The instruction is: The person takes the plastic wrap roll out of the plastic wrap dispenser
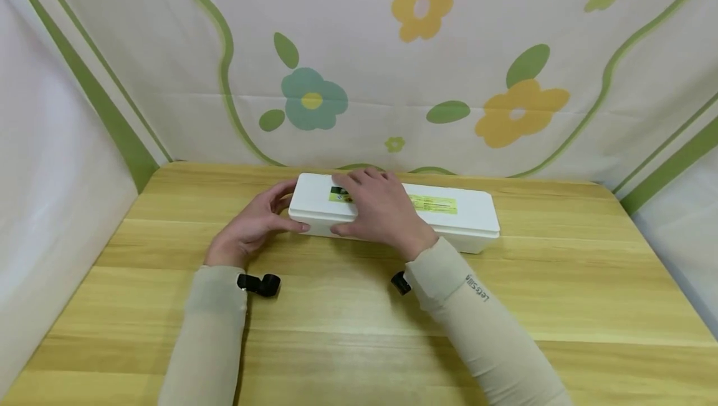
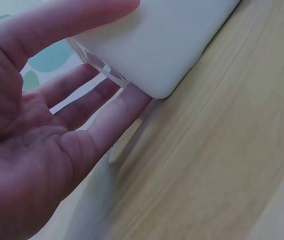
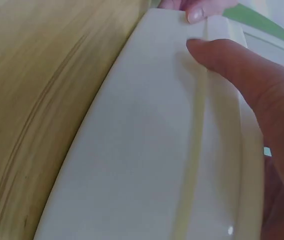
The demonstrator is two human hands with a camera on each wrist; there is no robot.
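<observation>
- Head view: one long white box (image 1: 449,222) with its lid on is seen lying on the wooden surface (image 1: 359,331), and two hands are set at its left end.
- One left hand (image 1: 252,228) is cupped around that end of the box, with the thumb pressed against the near side and the fingers curled behind the far corner.
- One right hand (image 1: 378,209) is laid flat on top of the lid, fingers spread and nearly straight, with the thumb brought down over the near edge.
- The two hands are kept slightly apart; only the box lies between them.
- Two labels are carried on the lid: one yellow-green label (image 1: 434,204) just right of the right hand, and one dark label (image 1: 338,193) partly covered by its fingers.
- Two beige sleeves are counted, one on each forearm, and a black wrist camera (image 1: 259,284) is worn at the left wrist.
- Behind the hands, one flowered cloth (image 1: 314,100) is hung as a backdrop.
- Left wrist view: the rounded box corner (image 2: 161,50) is shown resting against the fingers (image 2: 117,112).
</observation>
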